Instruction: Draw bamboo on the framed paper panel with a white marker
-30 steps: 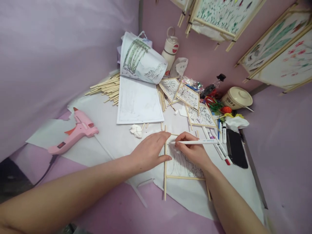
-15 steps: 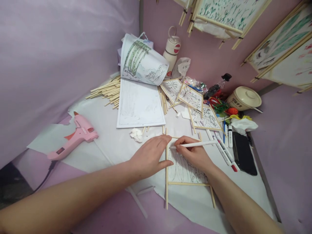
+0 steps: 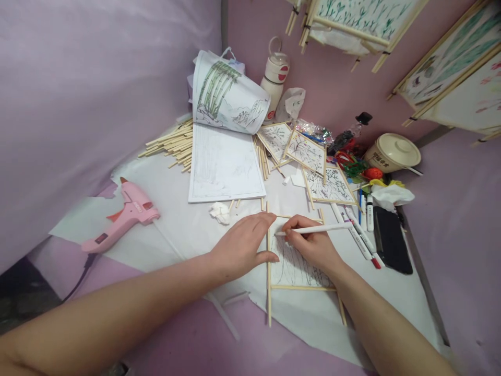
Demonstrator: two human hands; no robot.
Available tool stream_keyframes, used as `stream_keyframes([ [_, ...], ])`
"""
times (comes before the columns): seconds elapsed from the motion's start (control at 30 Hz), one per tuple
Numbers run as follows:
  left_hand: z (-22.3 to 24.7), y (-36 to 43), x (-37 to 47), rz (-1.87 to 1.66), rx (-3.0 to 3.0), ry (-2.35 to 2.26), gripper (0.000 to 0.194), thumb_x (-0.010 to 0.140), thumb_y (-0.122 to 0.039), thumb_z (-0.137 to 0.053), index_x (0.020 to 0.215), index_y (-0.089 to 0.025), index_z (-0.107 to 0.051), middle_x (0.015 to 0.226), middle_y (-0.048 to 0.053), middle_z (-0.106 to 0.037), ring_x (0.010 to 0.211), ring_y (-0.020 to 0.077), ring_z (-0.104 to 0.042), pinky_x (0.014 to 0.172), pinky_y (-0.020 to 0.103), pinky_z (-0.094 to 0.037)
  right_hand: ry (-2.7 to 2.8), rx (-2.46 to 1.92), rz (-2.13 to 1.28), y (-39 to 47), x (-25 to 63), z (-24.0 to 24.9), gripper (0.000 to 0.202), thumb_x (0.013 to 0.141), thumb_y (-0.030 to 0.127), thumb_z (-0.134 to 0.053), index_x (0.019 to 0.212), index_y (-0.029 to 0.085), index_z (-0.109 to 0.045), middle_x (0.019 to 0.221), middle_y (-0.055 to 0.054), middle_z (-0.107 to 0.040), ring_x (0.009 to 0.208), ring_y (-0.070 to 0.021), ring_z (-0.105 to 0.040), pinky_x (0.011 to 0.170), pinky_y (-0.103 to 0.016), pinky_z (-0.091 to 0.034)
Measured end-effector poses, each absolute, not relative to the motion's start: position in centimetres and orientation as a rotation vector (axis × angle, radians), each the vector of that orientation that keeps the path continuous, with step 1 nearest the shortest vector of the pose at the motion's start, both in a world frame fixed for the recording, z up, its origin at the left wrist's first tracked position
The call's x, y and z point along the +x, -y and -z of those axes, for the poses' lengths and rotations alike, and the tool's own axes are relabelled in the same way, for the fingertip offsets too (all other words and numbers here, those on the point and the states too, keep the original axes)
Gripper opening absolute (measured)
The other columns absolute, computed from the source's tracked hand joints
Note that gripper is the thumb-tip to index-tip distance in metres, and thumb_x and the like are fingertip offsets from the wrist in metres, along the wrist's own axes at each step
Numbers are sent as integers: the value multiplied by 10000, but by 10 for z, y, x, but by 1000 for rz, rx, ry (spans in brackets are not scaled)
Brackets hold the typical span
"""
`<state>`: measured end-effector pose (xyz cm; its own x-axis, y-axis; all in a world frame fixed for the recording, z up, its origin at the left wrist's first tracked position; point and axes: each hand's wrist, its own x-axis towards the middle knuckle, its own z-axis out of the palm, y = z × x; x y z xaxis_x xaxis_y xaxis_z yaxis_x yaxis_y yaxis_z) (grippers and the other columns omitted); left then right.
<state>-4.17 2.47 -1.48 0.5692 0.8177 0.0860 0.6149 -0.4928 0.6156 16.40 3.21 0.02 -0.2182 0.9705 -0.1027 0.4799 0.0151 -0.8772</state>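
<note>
A white pen [image 3: 329, 227] is pinched in my right hand [image 3: 311, 241], its tip on the upper left part of a framed drawing [image 3: 291, 269]. Dark, roughly vertical lines cover much of that sheet, and thin wooden sticks frame it. My left hand [image 3: 248, 243] lies flat across the frame's left stick [image 3: 269, 300], fingers out and thumb apart, holding nothing. Part of the drawing is hidden under my right hand. Beyond my hands lies an open book [image 3: 225, 164] with a bamboo picture on its curled page.
At the left lies a pink glue gun [image 3: 131, 211] with a glue stick. Crumpled tissue [image 3: 219, 213], small framed drawings [image 3: 329, 184], markers [image 3: 358, 240], a black phone [image 3: 391, 240], a lidded tub [image 3: 393, 152] and a bottle [image 3: 274, 78] surround the work. Framed pictures hang above.
The pen tip has shifted slightly on the sheet, with my right hand still around it. My left hand stays on the frame. The whole view has moved a little.
</note>
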Motion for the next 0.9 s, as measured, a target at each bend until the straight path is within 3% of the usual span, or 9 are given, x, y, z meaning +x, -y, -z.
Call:
stream_keyframes([
  [0.47, 15, -27, -39, -510, 2328, -1158, 748, 814, -463, -716, 1405, -202, -339, 1424, 114, -503, 1314, 287, -478, 1081, 415, -393, 1758, -1421, -993, -29, 165, 3, 104, 771, 164, -537, 723, 205, -619, 620, 27, -608, 591, -124, -530, 565, -247, -406],
  [0.9, 14, -26, -39, -495, 2317, -1176, 758, 804, -473, -725, 1403, -206, -344, 1419, 109, -510, 1302, 287, -490, 1071, 417, -411, 1774, -1375, -994, -28, 165, 11, 97, 774, 158, -553, 728, 207, -623, 656, 18, -644, 624, -136, -596, 589, -251, -444],
])
